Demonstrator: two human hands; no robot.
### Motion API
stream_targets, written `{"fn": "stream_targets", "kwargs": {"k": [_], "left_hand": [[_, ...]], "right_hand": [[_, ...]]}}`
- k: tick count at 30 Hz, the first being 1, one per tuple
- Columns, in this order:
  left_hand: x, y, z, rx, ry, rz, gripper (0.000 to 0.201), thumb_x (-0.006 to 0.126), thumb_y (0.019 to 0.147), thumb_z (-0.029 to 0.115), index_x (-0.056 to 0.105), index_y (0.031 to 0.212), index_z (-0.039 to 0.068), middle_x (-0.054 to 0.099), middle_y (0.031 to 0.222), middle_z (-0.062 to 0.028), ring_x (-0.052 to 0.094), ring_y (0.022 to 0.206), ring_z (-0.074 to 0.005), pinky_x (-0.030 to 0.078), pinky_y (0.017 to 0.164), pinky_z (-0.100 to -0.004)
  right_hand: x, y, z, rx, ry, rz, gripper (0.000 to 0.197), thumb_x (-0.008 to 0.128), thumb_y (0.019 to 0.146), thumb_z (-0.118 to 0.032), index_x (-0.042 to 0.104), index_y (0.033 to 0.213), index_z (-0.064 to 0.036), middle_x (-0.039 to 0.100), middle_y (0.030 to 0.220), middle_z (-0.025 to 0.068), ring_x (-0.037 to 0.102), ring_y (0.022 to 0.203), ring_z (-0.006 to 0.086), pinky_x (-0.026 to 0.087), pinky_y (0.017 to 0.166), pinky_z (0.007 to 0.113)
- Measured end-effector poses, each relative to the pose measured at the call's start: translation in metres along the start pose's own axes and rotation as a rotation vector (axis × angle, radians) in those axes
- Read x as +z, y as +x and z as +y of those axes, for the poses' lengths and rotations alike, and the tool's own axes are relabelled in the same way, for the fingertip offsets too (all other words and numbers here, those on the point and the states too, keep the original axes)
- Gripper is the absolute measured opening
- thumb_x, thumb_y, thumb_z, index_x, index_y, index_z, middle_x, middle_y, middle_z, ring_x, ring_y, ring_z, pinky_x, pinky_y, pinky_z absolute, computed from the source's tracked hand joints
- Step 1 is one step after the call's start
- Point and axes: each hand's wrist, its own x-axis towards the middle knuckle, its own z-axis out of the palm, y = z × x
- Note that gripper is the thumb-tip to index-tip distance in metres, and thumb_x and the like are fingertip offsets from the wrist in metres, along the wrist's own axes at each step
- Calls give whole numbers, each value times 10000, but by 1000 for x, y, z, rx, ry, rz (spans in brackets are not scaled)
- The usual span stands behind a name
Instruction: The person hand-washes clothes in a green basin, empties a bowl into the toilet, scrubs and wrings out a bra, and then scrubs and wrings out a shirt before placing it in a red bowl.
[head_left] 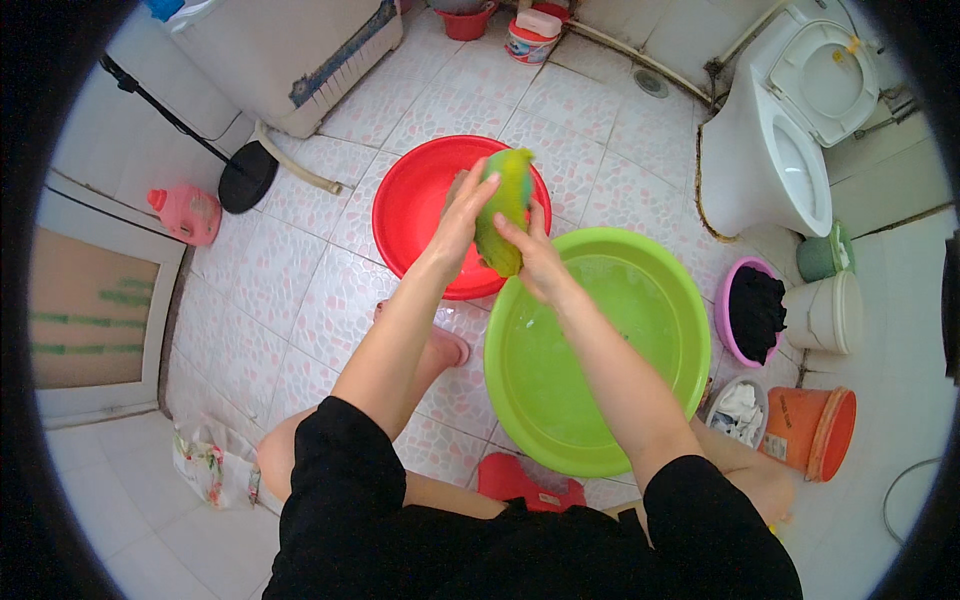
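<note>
Between my two hands is a soft yellow-green fabric item [511, 195] with a bluish-green patch; its exact kind is unclear. My left hand [466, 213] presses along its left side with fingers fairly straight. On the lower right, my right hand [534, 252] grips it, thumb in front and the other fingers partly hidden behind it. They hold it above the right part of a red basin [408, 205]. Beside that, nearer me and to the right, stands a larger lime-green basin [507, 375] holding water; my right forearm passes over it.
A red stool [525, 485] is low between my legs. At right stand a pink basin [724, 312] with dark cloth, a grey basin with white cloth, an orange bucket [795, 425] and a toilet [760, 160]. A pink jug [190, 214] and a black-based stand are left.
</note>
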Motion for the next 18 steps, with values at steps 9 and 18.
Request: {"fn": "stream_targets", "kwargs": {"k": [9,18], "left_hand": [[15,-24,38,-91,-888,-599,585,351,889,359,129,1357,86,256,1354,-184,243,1254,-334,233,1018,-445],[-67,-18,-34,-389,-119,207,444,394,877,295,314,1295,169,414,1255,-129,473,1069,-253,346,915,-404]], "right_hand": [[-19,-14,-3,193,416,-195,365,480,799,-113,416,1158,-89,532,1031,76,541,908,185,478,682,345],[-18,-10,-7,237,-128,19,575,545,732,-45,291,1247,-43,503,1068,113,552,878,191,498,675,302]]}}
